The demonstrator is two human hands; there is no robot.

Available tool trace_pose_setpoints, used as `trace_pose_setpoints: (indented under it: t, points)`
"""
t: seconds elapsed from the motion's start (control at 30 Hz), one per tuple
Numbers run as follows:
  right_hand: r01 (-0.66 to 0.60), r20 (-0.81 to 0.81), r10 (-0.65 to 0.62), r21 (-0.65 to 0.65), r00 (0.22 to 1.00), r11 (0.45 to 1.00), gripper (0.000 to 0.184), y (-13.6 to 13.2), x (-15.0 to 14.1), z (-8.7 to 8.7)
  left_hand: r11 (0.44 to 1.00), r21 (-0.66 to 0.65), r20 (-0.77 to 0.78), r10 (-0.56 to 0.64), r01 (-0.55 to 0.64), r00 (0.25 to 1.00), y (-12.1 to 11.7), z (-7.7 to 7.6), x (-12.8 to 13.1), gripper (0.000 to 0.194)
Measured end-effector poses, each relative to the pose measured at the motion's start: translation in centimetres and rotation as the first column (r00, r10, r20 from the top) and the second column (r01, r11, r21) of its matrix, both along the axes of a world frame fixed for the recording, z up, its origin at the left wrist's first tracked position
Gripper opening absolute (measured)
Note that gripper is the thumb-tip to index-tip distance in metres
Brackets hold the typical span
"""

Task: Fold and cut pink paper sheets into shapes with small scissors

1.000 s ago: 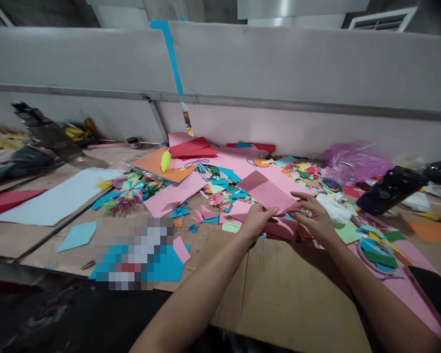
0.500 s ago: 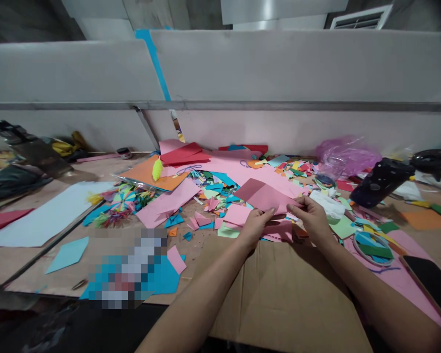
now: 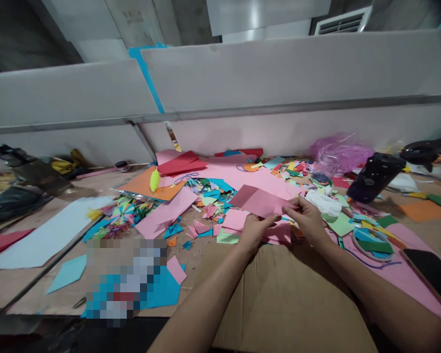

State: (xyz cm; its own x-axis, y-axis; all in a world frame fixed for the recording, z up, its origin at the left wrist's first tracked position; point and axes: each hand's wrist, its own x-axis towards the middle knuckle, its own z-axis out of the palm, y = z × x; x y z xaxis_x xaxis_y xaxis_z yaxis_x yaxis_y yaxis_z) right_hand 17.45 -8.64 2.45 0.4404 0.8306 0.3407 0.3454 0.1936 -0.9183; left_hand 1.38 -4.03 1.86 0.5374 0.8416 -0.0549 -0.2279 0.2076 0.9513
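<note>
A sheet of pink paper [image 3: 257, 200] is held up in front of me, tilted, above the scraps on the table. My left hand [image 3: 256, 229] pinches its lower edge between thumb and fingers. At the sheet's right corner, my right hand [image 3: 306, 219] has thumb and forefinger closed on it. Beneath and beside my hands lie more pink pieces [image 3: 235, 219] and a light green piece [image 3: 227, 237]. Nearest to my forearms is a flat sheet of brown cardboard [image 3: 279, 299] at the table's front edge.
Cut paper scraps [image 3: 209, 193] cover the table's middle. To the right stand a dark tumbler [image 3: 375, 177], a pink plastic bag [image 3: 340, 152], a roll of tape [image 3: 373, 242] and a phone [image 3: 431, 274]. White paper [image 3: 51, 235] lies left. A low partition [image 3: 279, 73] runs behind.
My head view has tilted slightly, shifting the scene. Both hands still hold the pink sheet; my left thumb now reaches a little further right along its lower edge.
</note>
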Motion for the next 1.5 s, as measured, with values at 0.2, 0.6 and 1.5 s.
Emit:
trace_pose_setpoints:
  t: [0.2, 0.6, 1.5]
  points:
    - [-0.008, -0.080, 0.009, 0.014, 0.997, 1.000, 0.030, -0.1, -0.3, 0.3, 0.999, -0.039, -0.004, 0.038, -0.038, 0.999, 0.1, -0.4, 0.1, 0.044]
    - [0.000, -0.081, 0.007, 0.083, 0.997, 0.997, 0.038, 0.0, -0.3, 0.5, 0.998, -0.037, -0.018, 0.044, -0.044, 0.999, 0.3, -1.1, 0.2, 0.044]
    - [-0.120, -0.304, 0.102, -0.041, 0.947, 0.992, 0.041, 0.1, 0.1, 0.6, 0.994, -0.032, -0.037, 0.100, -0.101, 0.994, 0.4, -1.1, 0.2, 0.046]
